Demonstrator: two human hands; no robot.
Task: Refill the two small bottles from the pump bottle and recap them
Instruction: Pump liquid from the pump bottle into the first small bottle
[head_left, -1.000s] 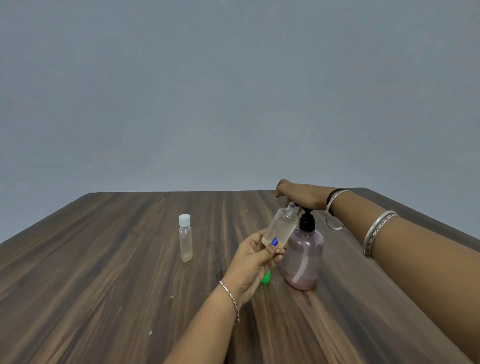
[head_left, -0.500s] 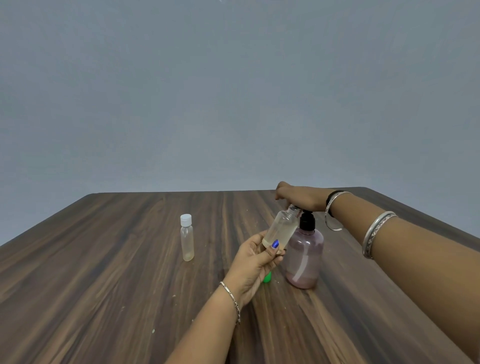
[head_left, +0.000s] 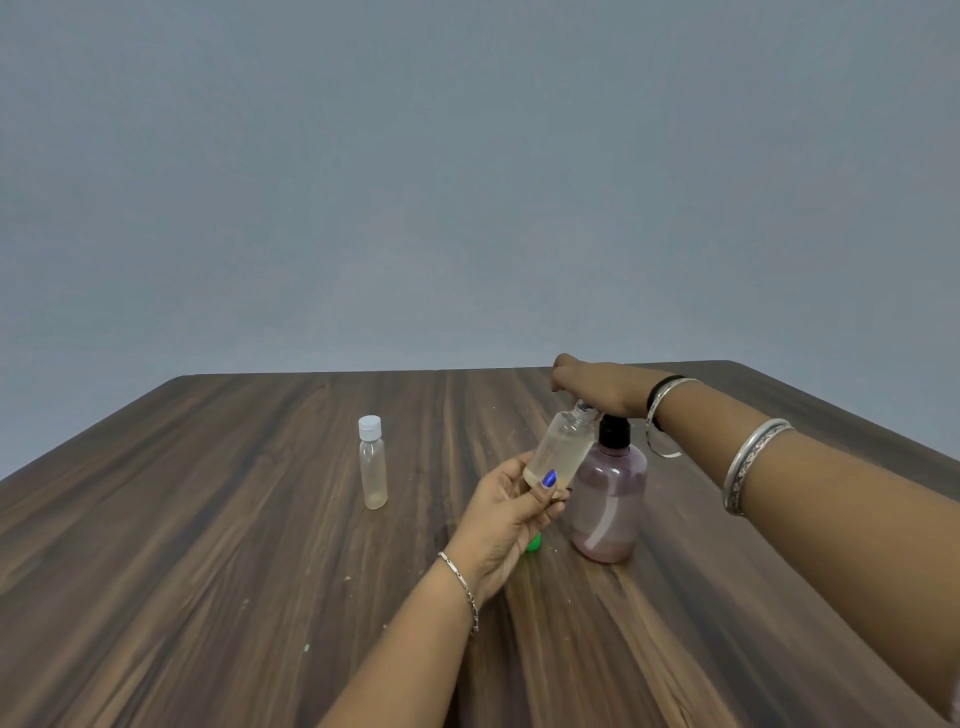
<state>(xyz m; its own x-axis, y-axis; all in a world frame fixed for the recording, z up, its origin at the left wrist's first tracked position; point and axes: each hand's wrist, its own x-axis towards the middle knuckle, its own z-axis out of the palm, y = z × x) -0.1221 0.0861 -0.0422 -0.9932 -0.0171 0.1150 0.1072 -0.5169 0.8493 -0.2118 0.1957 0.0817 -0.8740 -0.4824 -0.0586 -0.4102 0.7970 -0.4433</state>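
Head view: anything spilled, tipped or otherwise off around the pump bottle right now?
No spill shows. The open small bottle is tilted on purpose, mouth under the pump bottle spout, gripped by the left hand; the right hand presses the pump. A green cap lies loose, half hidden behind the left hand.

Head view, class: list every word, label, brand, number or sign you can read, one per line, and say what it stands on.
None can be read.
Pump bottle: no label or print shows.
Open small bottle in the left hand: plain, no print.
White-capped small bottle: plain, no print.
Green cap: mostly hidden; nothing legible.
Bangles: an engraved pattern, no letters.
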